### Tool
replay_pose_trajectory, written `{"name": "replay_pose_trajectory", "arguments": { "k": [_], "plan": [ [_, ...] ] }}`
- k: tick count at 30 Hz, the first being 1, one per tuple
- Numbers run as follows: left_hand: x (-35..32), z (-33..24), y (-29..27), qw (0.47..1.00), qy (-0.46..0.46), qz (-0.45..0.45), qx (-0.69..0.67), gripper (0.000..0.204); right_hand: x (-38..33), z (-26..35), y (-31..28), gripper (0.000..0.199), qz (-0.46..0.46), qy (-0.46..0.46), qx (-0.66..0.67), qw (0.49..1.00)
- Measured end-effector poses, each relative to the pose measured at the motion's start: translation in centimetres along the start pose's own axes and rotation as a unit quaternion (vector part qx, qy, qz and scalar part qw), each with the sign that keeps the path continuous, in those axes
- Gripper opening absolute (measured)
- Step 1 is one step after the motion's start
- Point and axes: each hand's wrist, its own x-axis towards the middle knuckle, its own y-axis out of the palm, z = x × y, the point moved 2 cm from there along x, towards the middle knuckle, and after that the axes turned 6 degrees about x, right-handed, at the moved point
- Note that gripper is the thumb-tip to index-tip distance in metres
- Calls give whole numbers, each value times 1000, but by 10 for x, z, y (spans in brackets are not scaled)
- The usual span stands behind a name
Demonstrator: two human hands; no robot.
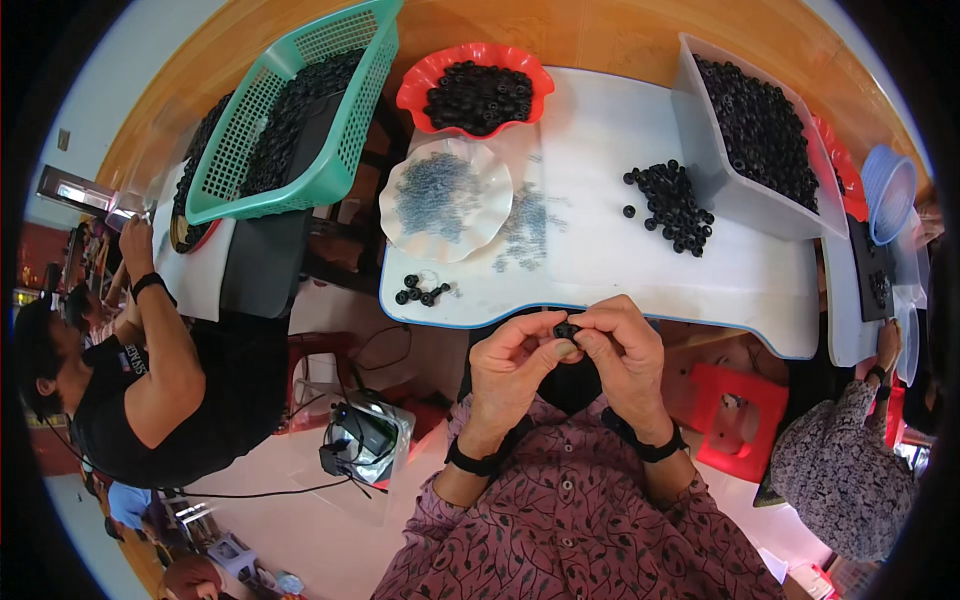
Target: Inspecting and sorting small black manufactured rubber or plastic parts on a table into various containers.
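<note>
Both hands meet just in front of the near edge of the white table [640,270]. The left hand [510,365] and the right hand [625,350] pinch 1 small black ring-shaped part [566,329] between their fingertips; it is dark, round and matte, too small to show finer detail. On the table beyond the hands lie a loose pile of black rings [672,205], a white scalloped dish [445,198] of tiny grey springs, and a red scalloped bowl [475,90] full of black rings.
</note>
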Motion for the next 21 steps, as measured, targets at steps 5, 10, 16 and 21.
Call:
{"name": "replay_pose_trajectory", "arguments": {
  "k": [5,10,16,21],
  "plan": [
    [5,2,10,1000,-11,3,13,26,-2,-6,-9,13,-15,1,-1,1000],
    [7,6,16,999,-30,-4,21,26,-2,-7,-17,13,-10,-3,-14,1000],
    [9,11,18,999,-41,-19,12,24,-1,-19,-19,12,-17,24,42,999],
    [10,15,15,999,-44,-26,2,24,3,-21,-18,12,-4,3,6,1000]
  ]
}}
